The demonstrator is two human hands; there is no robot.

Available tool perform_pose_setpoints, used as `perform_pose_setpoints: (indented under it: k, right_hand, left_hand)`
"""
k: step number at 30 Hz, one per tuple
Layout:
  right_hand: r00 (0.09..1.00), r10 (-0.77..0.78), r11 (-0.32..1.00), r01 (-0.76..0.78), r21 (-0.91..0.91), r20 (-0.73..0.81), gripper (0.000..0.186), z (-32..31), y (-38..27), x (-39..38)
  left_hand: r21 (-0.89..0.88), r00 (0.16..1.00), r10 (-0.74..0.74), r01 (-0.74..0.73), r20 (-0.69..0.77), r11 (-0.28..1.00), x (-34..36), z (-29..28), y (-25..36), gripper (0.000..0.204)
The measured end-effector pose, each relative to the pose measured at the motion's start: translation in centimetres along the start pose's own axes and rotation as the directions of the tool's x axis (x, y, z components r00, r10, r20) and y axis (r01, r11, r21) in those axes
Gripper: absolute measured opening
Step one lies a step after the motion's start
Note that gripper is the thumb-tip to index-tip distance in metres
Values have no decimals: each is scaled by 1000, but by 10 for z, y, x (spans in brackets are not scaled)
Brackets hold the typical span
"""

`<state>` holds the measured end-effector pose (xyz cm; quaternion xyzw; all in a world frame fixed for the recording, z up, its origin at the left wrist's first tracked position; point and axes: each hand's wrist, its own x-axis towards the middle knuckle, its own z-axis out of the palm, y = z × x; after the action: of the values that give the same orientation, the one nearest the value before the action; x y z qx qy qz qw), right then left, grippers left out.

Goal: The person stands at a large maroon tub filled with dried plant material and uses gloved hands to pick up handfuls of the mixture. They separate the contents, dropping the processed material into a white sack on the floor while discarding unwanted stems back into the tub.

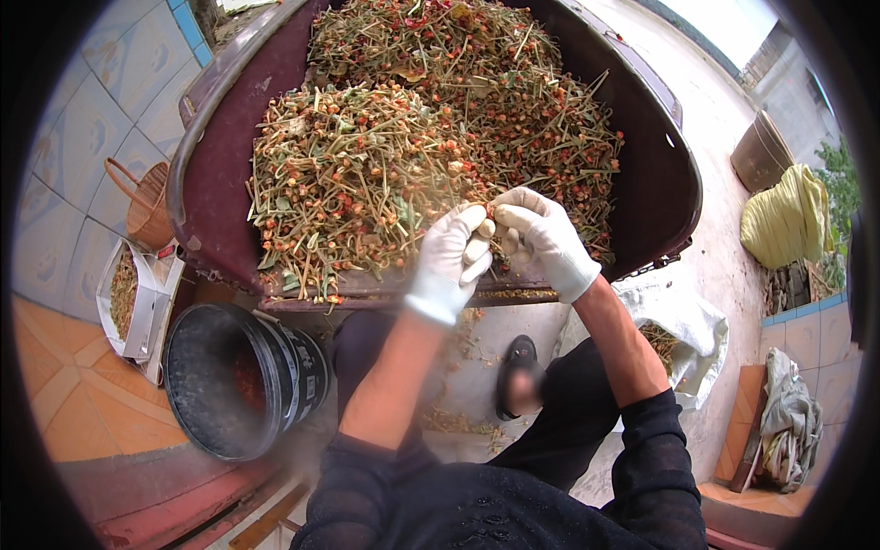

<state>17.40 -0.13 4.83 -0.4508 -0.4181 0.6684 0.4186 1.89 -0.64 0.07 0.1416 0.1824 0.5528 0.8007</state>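
In white gloves, my left hand (451, 257) and my right hand (545, 236) meet at the front edge of a heap of dried stalks (348, 174). Fingers and thumbs are pinched together around a small reddish stalk piece (489, 211), mostly covered by the fingertips. Many thin green-brown stalks with orange-red ends make up the heap, which may be chili stems. It fills a dark maroon metal cart bed (215, 206) in front of me. Behind the nearer mound lies a second mound (431, 41), redder in places.
By my left leg stands a black bucket (307, 367) with reddish bits inside. Beyond it are a white bag (163, 302) of stalks and a wicker basket (147, 220). A white sack (704, 335) lies at right, with a yellow sack (784, 220) and brown tub (761, 154) farther off.
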Motion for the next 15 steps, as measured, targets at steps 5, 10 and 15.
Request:
perform_pose_setpoints:
  k: [5,10,15]
  right_hand:
    - [999,43,999,-42,27,-12,16,-4,2,2]
    - [904,-428,759,349,-549,-16,23,6,2,-4]
    - [888,-459,773,386,-504,-23,15,3,7,1]
  left_hand:
    - [30,999,19,-17,-45,999,-1,4,-1,9]
    - [272,984,124,-85,-131,959,-2,10,1,8]
    - [396,977,159,-91,-144,914,-4,14,-1,11]
